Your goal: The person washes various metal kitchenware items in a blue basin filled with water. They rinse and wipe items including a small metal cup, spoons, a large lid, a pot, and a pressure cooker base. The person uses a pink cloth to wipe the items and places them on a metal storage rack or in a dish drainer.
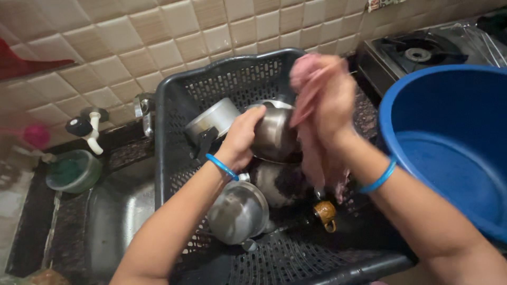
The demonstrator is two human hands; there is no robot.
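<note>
Steel pot [274, 134] in my left hand [244, 138]: fingers wrapped over its rim, pot tilted on its side above the dark plastic dish basket [174, 105]. My right hand [330, 100] is closed round a pink cloth [317, 158], which is bunched at the top and trails down past the wrist; the hand is blurred, pressed at the pot's 3 o'clock side. Blue bangle on each wrist.

Step in hand, as I judge it: wiping the held pot with the cloth. The next move calls for turning the pot in the left hand so the cloth meets an unwiped face, grip kept firm on a smooth wall.

Containers:
- Basket holds a lidded steel pan with black handle [214, 121] at 10 o'clock of the held pot, a round steel lid [237, 211] at 7 o'clock, another steel vessel [280, 182] directly below, and a small brown cup [326, 214] at 5 o'clock.
- Blue plastic tub [449, 142] at 3 o'clock, beside the basket; nothing visible inside.
- Sink [116, 211] at 8 o'clock of the basket; contents not discernible.
- Small green bowl [74, 170] on the bench at far 9 o'clock, contents unclear.
- Gas stove [417, 53] at 1 o'clock, burner bare.
</note>
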